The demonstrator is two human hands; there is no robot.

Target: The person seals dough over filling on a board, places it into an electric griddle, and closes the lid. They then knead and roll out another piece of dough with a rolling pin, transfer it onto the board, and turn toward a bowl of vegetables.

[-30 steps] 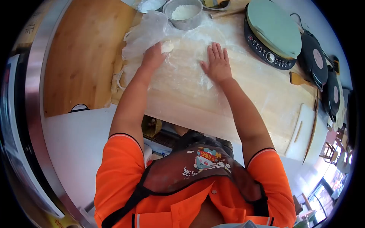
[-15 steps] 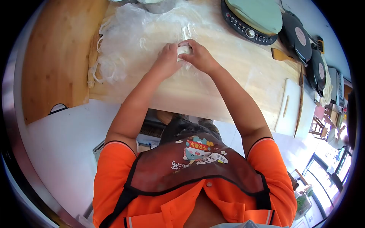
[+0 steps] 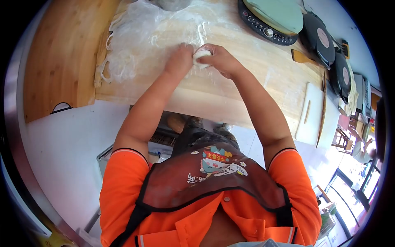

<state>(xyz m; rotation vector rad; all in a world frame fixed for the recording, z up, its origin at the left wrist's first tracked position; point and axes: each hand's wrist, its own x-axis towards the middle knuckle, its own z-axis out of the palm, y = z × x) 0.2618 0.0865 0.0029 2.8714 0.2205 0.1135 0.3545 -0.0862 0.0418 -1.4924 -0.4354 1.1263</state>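
Two hands: met over the near-middle of the worktop, with the left hand (image 3: 180, 59) and the right hand (image 3: 222, 61) brought close together around one pale lump.
Right fingers: closed in a narrow curve, the lump held between the thumb, laid across its near side, and the forefinger, bent around its far side.
Left fingers: bent and set against or just beside the lump; their tips are hidden and blurred, so whether anything is gripped cannot be told.
Dough lump (image 3: 201, 59): partly covered by the hands, just above the board; whether its underside is touching the wood cannot be seen.
Flour streaks (image 3: 201, 33): spread on the wood just beyond the fingers.
Wooden worktop (image 3: 230, 94): dusted pale, more heavily towards its far side.
Plastic bag (image 3: 119, 66): lying crumpled to the left, its loose handles near the worktop's edge.
Metal bowl (image 3: 173, 4): cut off by the upper border of the view.
Griddle (image 3: 267, 33) and scraper (image 3: 299, 57): placed to the right, well apart from the hands.
Risk at the thumb: the lump could be torn or pinched thin if too much pressure were applied at one spot.
Risk on the skin: dough could be stuck to the fingers if too little flour were carried on them.
Risk at the left: the bag could be snagged or dragged by a wide sweep of the left forearm.
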